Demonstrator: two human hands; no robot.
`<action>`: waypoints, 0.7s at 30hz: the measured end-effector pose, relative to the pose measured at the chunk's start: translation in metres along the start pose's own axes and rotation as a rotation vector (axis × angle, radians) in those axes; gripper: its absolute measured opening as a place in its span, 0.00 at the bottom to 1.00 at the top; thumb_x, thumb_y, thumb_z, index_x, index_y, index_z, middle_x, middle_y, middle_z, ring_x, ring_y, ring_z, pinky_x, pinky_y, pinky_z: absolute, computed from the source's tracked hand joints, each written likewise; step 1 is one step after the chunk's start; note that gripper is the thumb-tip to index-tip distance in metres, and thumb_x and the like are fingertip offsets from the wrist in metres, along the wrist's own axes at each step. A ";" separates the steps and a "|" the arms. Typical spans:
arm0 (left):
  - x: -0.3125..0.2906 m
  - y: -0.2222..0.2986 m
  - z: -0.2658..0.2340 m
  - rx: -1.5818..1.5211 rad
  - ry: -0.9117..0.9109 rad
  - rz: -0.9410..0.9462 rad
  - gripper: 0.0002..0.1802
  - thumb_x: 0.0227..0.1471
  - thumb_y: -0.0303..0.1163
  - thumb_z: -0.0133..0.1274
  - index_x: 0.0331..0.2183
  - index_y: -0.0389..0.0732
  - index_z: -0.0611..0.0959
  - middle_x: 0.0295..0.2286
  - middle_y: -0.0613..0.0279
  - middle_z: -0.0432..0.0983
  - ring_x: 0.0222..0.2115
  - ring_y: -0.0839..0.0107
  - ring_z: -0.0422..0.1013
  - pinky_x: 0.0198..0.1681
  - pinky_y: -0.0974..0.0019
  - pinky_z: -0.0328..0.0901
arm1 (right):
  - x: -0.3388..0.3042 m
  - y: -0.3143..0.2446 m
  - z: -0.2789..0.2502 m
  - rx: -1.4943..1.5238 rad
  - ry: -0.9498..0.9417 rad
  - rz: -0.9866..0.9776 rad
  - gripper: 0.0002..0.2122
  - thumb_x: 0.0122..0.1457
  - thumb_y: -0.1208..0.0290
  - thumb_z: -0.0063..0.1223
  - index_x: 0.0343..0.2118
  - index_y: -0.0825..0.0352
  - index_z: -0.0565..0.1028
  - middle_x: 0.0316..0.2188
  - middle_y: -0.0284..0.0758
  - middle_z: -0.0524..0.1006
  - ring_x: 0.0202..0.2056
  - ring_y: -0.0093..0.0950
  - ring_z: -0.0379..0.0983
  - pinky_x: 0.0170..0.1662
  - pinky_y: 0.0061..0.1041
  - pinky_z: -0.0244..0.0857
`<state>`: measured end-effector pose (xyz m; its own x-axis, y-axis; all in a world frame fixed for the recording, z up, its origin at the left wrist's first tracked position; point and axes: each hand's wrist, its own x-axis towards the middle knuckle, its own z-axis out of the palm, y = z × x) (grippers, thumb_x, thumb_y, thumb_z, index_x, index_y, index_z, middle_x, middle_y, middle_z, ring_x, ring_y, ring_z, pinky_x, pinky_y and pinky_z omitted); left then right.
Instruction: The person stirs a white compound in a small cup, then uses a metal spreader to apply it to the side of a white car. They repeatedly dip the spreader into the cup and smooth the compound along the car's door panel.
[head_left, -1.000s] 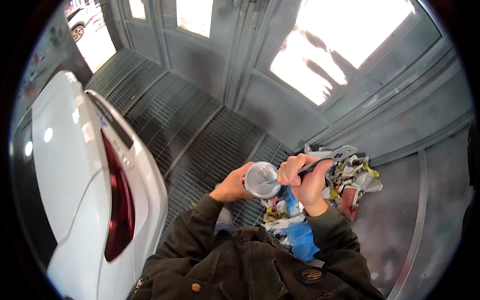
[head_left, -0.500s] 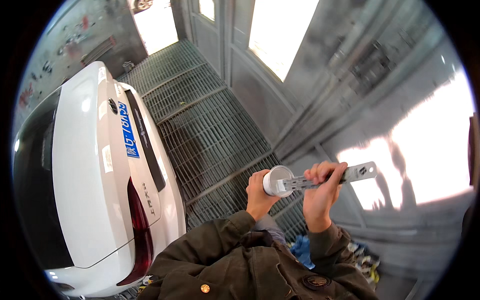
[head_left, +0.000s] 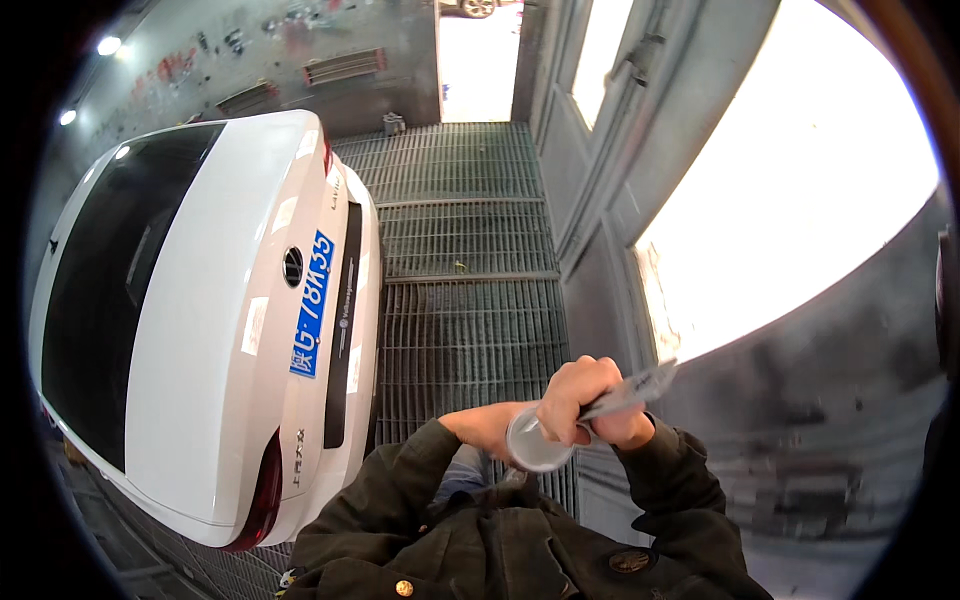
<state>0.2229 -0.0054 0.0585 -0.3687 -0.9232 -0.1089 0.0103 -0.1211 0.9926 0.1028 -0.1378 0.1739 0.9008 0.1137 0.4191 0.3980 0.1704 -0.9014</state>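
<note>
A white cup [head_left: 539,447] with a pale grey inside is tilted a little in front of my body. My left hand [head_left: 492,428] is closed round its far side, and the fingers are mostly hidden behind the cup and my right hand. Just above the rim, my right hand [head_left: 583,392] makes a fist round a flat metal mixing stick [head_left: 632,390]. The stick's upper end points up and to the right, slightly blurred. Its lower end is hidden by my fist and the cup.
A white car [head_left: 215,290] stands close on the left, its rear bumper toward me. The floor is metal grating [head_left: 465,340]. Grey wall panels [head_left: 610,310] with bright windows run along the right. A bright doorway [head_left: 480,65] opens at the far end.
My view has turned, so the car and grating stand more upright. The cup has come lower and nearer my body. My right fist has moved in over the cup, with the stick more steeply angled.
</note>
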 end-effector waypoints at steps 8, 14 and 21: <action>0.041 -0.032 -0.208 0.060 0.360 0.045 0.44 0.35 0.30 0.72 0.55 0.38 0.69 0.49 0.59 0.71 0.51 0.68 0.67 0.56 0.62 0.61 | 0.108 0.094 -0.164 -0.090 0.415 0.128 0.34 0.63 0.36 0.35 0.36 0.71 0.74 0.28 0.36 0.76 0.30 0.24 0.73 0.36 0.25 0.67; 0.053 -0.022 -0.377 -0.137 0.444 0.156 0.48 0.35 0.26 0.72 0.58 0.39 0.66 0.51 0.61 0.70 0.54 0.67 0.65 0.59 0.60 0.60 | 0.189 0.157 -0.299 -0.039 0.674 0.218 0.30 0.60 0.46 0.51 0.55 0.66 0.66 0.51 0.40 0.72 0.53 0.31 0.68 0.55 0.33 0.61; 0.040 -0.032 -0.548 -0.348 0.789 0.200 0.51 0.34 0.24 0.73 0.59 0.40 0.65 0.51 0.61 0.70 0.53 0.68 0.66 0.54 0.61 0.66 | 0.107 0.330 -0.418 -0.304 1.048 0.908 0.11 0.64 0.66 0.50 0.33 0.69 0.77 0.24 0.33 0.78 0.24 0.24 0.74 0.27 0.25 0.69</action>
<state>0.7176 -0.2385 -0.0074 0.4180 -0.9059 -0.0686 0.3357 0.0839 0.9382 0.4027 -0.4789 -0.1239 0.5157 -0.7219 -0.4614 -0.4793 0.2032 -0.8538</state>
